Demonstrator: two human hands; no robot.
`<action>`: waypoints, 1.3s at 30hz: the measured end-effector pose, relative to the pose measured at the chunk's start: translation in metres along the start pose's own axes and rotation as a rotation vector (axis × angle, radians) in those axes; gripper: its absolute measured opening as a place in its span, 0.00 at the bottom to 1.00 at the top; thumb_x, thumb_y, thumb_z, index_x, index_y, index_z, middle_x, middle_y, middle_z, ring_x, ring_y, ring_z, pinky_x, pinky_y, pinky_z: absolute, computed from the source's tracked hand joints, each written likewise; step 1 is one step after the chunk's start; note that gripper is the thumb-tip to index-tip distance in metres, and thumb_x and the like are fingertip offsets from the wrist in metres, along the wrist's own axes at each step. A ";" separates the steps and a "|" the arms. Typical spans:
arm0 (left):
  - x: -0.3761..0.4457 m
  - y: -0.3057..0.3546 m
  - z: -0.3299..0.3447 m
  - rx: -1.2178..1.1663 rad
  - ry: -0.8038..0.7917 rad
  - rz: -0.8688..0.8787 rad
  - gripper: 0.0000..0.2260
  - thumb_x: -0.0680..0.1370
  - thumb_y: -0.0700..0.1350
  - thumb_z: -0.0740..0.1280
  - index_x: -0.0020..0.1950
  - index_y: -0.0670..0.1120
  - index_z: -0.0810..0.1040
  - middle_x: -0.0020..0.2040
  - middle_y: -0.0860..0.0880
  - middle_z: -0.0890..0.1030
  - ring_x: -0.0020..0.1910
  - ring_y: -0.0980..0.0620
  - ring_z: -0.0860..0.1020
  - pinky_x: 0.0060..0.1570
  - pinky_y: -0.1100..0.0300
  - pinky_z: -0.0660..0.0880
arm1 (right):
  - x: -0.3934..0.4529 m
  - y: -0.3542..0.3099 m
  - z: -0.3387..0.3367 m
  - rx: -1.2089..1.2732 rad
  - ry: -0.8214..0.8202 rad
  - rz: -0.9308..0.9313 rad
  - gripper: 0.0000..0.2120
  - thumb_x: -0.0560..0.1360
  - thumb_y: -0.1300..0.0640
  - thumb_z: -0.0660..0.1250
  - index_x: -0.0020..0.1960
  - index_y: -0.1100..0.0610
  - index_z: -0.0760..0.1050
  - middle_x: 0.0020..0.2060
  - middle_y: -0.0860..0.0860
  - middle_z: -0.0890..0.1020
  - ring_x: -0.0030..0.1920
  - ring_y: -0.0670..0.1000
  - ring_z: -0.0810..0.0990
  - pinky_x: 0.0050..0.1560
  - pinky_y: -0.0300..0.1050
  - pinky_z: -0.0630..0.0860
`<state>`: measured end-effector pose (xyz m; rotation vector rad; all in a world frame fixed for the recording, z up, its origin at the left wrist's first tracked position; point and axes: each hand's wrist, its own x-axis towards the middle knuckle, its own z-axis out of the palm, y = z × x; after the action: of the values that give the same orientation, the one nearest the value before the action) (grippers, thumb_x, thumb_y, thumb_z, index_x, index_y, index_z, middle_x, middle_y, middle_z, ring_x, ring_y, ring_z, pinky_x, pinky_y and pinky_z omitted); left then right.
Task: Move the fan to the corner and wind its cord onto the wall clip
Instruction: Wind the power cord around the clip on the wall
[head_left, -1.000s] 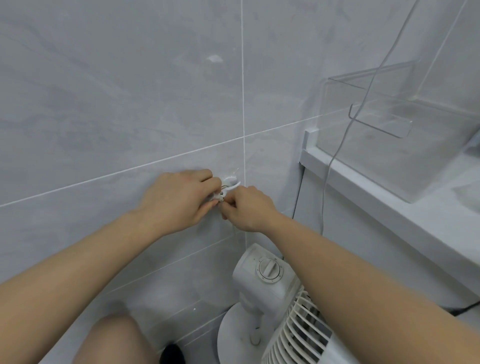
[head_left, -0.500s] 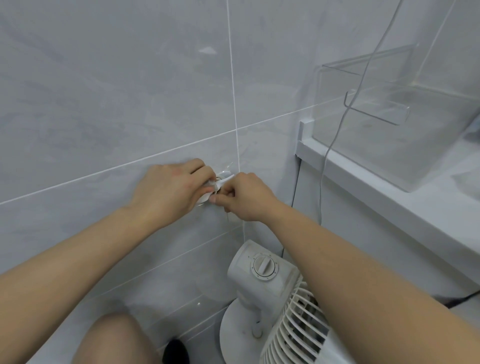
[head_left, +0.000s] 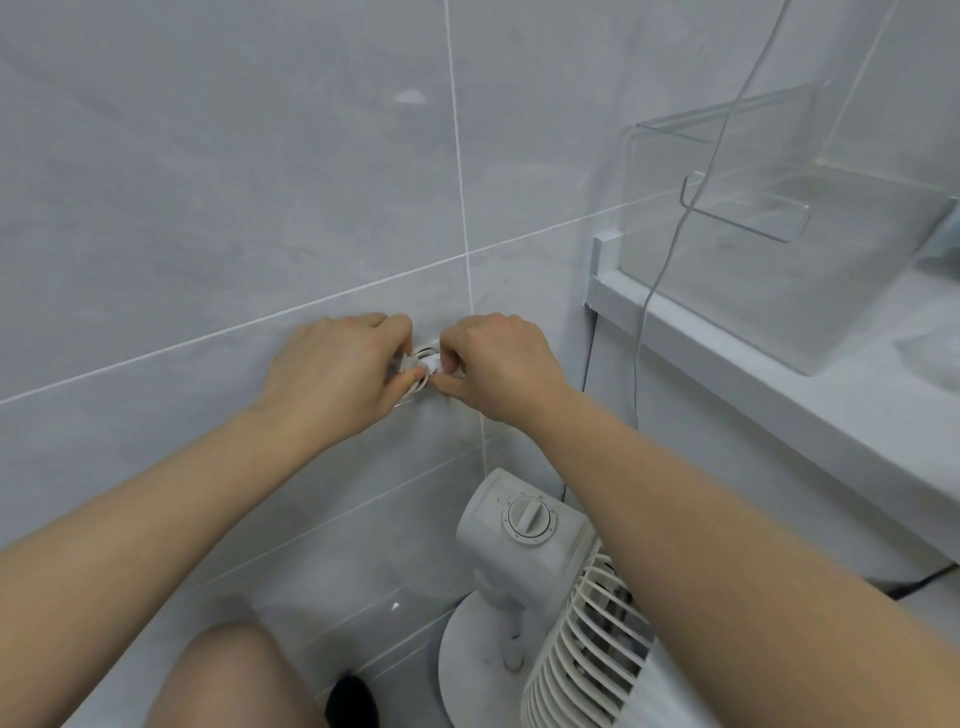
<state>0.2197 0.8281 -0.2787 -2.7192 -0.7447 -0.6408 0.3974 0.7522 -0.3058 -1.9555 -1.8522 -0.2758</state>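
Both hands (head_left: 415, 371) pinch the cord (head_left: 420, 375) at the wall clip (head_left: 427, 353).

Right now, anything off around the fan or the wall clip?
Nothing stands out. The fan stands upright by the wall, both hands, left hand and right hand, pinch the white cord at the wall clip. A thin grey cable hangs slack over the shelf edge.

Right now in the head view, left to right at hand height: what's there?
Left hand → white cord and wall clip, pinched between both hands → right hand → thin hanging cable → white ledge bearing the clear box.
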 end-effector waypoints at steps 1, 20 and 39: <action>-0.001 0.000 0.000 -0.006 0.003 -0.004 0.14 0.76 0.60 0.67 0.47 0.50 0.74 0.41 0.52 0.81 0.39 0.41 0.80 0.34 0.54 0.71 | 0.001 0.000 -0.001 -0.007 0.021 -0.031 0.14 0.76 0.42 0.68 0.44 0.53 0.79 0.43 0.50 0.83 0.42 0.59 0.80 0.41 0.49 0.74; 0.003 0.007 -0.005 0.018 -0.049 -0.116 0.12 0.75 0.60 0.67 0.42 0.52 0.71 0.33 0.55 0.72 0.38 0.42 0.78 0.32 0.56 0.64 | -0.006 -0.008 0.004 -0.020 0.094 -0.079 0.15 0.78 0.44 0.63 0.49 0.57 0.74 0.46 0.54 0.79 0.35 0.58 0.69 0.37 0.49 0.62; 0.027 0.007 -0.009 0.188 -0.140 0.149 0.16 0.80 0.59 0.62 0.50 0.46 0.71 0.46 0.45 0.82 0.43 0.37 0.80 0.36 0.53 0.66 | -0.011 0.001 0.003 0.070 -0.002 -0.090 0.07 0.80 0.49 0.65 0.50 0.53 0.72 0.50 0.52 0.79 0.42 0.61 0.78 0.38 0.50 0.65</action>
<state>0.2415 0.8304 -0.2594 -2.6329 -0.5924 -0.3318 0.3969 0.7439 -0.3136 -1.8306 -1.9276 -0.2332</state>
